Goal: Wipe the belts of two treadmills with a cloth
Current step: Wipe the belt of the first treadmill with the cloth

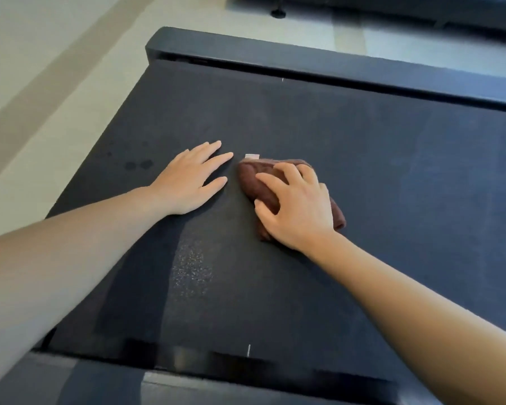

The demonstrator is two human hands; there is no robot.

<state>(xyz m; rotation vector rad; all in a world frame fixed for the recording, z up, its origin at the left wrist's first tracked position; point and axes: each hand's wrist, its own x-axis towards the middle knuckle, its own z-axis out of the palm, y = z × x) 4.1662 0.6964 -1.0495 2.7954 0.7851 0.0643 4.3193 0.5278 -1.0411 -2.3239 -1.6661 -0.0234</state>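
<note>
A brown cloth [260, 182] lies bunched near the middle of the dark treadmill belt [362, 171]. The right hand [298, 206] is on top of the cloth and grips it with bent fingers. The left hand [187, 182] lies flat on the belt just left of the cloth, fingers straight, holding nothing. A small white label [252, 156] sticks out at the cloth's far edge. Some dark spots [138, 164] are further left of the cloth.

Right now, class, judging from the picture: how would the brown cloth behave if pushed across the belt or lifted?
Probably floppy: the brown cloth bunches in soft folds under the right hand. Likely light, since one hand covers much of it. It should drag rather than slide freely, as the belt looks matt and grainy.
</note>
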